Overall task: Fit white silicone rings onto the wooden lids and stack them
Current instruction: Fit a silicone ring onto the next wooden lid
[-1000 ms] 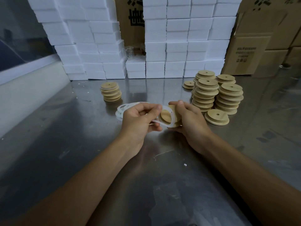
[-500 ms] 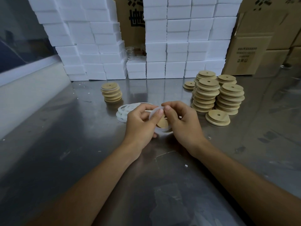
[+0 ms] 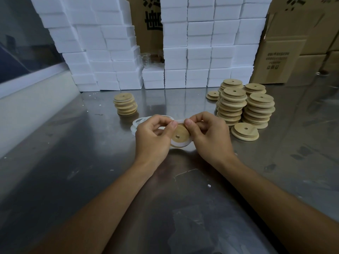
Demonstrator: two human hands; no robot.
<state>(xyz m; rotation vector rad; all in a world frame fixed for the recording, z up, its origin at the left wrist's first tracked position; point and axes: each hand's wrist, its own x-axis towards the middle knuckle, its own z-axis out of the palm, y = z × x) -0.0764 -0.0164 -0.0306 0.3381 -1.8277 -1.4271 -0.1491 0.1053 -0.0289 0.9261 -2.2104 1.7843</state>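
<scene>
Both bare arms reach forward and meet in the middle. The left hand (image 3: 153, 136) and the right hand (image 3: 211, 136) face each other, fingers curled (thumbs almost touching on top), pinching one small thing between them.

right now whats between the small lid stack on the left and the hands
In the head view, loose white rings lie on the steel table between that stack and the left hand.

Dim, even indoor light, soft sheen on the steel table (image 3: 238, 180), wide-angle bending at the edges.
</scene>
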